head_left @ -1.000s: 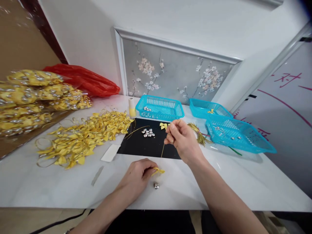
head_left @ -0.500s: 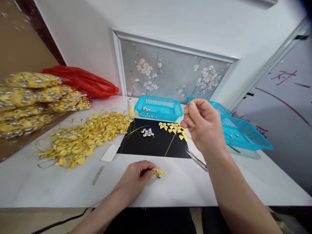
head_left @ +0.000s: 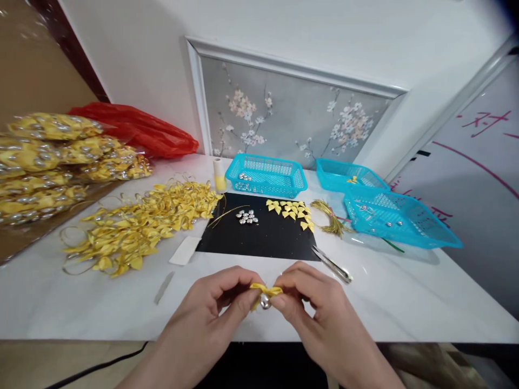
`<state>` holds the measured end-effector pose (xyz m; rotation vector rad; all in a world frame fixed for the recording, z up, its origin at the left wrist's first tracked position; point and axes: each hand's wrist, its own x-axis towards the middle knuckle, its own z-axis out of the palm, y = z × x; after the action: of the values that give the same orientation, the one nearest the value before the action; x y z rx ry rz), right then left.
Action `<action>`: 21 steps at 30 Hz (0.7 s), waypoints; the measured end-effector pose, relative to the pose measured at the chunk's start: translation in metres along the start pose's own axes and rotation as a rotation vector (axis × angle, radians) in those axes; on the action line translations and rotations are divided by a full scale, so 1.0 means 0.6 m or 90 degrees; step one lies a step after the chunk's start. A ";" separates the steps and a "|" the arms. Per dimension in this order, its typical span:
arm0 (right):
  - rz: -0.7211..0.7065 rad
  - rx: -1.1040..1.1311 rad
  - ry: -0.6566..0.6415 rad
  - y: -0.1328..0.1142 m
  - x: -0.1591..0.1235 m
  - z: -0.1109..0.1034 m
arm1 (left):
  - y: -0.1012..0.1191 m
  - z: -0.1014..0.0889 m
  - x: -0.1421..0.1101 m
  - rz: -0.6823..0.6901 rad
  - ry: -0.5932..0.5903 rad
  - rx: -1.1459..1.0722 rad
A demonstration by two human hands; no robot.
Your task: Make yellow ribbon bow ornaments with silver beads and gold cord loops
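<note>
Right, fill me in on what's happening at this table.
A person has a small yellow bow-like piece between the fingertips of the left hand and right hand, with a silver bead just below it. Beyond the hands, a black mat holds loose silver beads and yellow petal-shaped pieces. A heap of yellow strands lies off to the left.

Two hands (head_left: 214,305) (head_left: 314,302), one yellow bow (head_left: 266,288), three baskets (head_left: 275,180) (head_left: 336,182) (head_left: 417,226), one black mat (head_left: 259,237)

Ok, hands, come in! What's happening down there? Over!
Left hand and right hand pinching yellow petals. Silver bead between hands. Metal tool beyond right hand, not in the way.
</note>
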<state>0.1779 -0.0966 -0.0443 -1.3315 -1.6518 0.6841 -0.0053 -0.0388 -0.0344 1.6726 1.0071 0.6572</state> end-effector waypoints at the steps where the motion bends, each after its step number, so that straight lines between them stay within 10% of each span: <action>1: -0.001 0.009 0.007 0.000 -0.005 0.006 | -0.001 0.000 -0.002 0.004 -0.010 -0.014; 21: 0.080 0.111 0.005 -0.009 -0.010 0.019 | 0.007 0.003 -0.011 0.075 -0.047 -0.022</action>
<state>0.1656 -0.1027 -0.0465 -1.3173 -1.4763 0.8753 -0.0057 -0.0457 -0.0305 1.7232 0.8455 0.6802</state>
